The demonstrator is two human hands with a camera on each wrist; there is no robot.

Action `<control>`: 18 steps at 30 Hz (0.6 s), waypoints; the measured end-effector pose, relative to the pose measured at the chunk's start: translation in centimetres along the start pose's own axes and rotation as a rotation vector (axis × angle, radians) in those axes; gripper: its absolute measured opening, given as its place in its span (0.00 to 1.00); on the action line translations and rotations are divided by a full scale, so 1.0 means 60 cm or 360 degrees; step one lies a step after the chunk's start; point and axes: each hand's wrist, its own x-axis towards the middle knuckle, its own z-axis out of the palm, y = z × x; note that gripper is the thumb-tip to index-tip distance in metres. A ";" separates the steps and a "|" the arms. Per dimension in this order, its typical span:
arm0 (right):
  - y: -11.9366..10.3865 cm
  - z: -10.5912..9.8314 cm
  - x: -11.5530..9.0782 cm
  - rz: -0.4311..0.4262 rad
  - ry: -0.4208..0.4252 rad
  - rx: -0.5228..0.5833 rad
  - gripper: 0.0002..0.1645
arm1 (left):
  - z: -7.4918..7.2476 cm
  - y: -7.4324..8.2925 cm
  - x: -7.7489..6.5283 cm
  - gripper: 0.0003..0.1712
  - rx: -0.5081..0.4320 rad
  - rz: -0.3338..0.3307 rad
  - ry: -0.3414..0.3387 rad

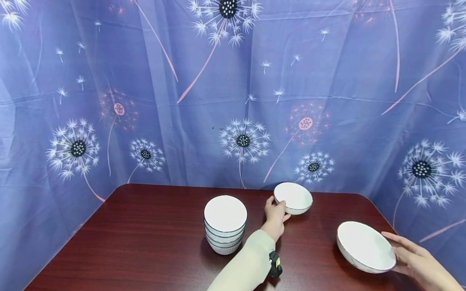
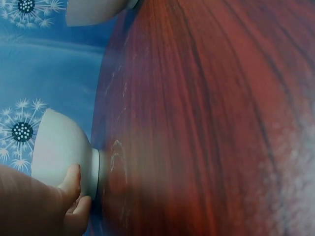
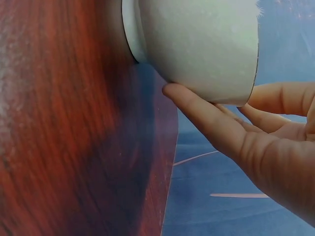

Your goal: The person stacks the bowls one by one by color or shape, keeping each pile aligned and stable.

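My left hand (image 1: 275, 218) grips a small white bowl (image 1: 295, 198) by its near-left side at the back of the table. In the left wrist view, the thumb and fingers (image 2: 73, 179) lie against this bowl's (image 2: 59, 142) outer wall near its foot. At the right, my right hand (image 1: 413, 256) holds a larger white bowl (image 1: 365, 247) by its right rim and side. That bowl is tilted; the right wrist view shows its pale outside (image 3: 202, 49) with fingers (image 3: 206, 115) along the wall. Whether either foot touches the table, I cannot tell.
Left of my left arm stands a stack of several white bowls (image 1: 225, 226) with dark rims. They share a dark red wooden table (image 1: 145, 238). A blue dandelion-print curtain (image 1: 189, 133) hangs behind and along both sides. A black watch-like device (image 1: 275, 264) sits at my left wrist.
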 end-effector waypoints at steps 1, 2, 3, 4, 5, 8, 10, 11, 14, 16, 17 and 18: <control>0.002 -0.002 0.000 -0.0004 -0.0024 0.0025 0.37 | -0.001 -0.002 0.001 0.33 -0.0001 -0.0006 -0.0005; 0.004 -0.003 0.000 -0.0012 -0.0051 0.0047 0.37 | -0.001 -0.003 0.003 0.33 -0.0005 -0.0016 -0.0010; 0.005 -0.004 -0.001 0.0001 -0.0055 0.0049 0.37 | -0.002 -0.004 0.004 0.33 -0.0015 -0.0030 -0.0016; 0.006 -0.005 -0.001 0.0021 -0.0048 0.0042 0.37 | -0.003 -0.005 0.006 0.34 -0.0025 -0.0045 -0.0026; 0.006 -0.005 -0.002 0.0041 -0.0034 0.0033 0.37 | -0.003 -0.006 0.007 0.34 -0.0036 -0.0060 -0.0035; 0.005 -0.005 -0.003 0.0114 0.0008 0.0007 0.36 | -0.006 -0.006 0.008 0.34 -0.0055 -0.0091 -0.0073; 0.006 -0.006 -0.003 0.0136 0.0013 0.0002 0.36 | -0.008 -0.005 0.008 0.35 -0.0064 -0.0099 -0.0099; 0.006 -0.007 -0.003 0.0150 0.0010 0.0007 0.36 | -0.009 -0.005 0.008 0.35 -0.0065 -0.0100 -0.0109; 0.006 -0.007 -0.003 0.0171 -0.0017 0.0031 0.36 | -0.011 -0.004 0.009 0.35 -0.0060 -0.0093 -0.0131; 0.005 -0.007 -0.003 0.0191 -0.0038 0.0062 0.35 | -0.012 -0.003 0.010 0.35 -0.0069 -0.0090 -0.0137; 0.004 -0.007 -0.002 0.0198 -0.0050 0.0080 0.35 | -0.013 -0.002 0.010 0.35 -0.0077 -0.0089 -0.0136; 0.003 -0.007 -0.001 0.0209 -0.0052 0.0091 0.35 | -0.013 0.000 0.010 0.35 -0.0081 -0.0082 -0.0136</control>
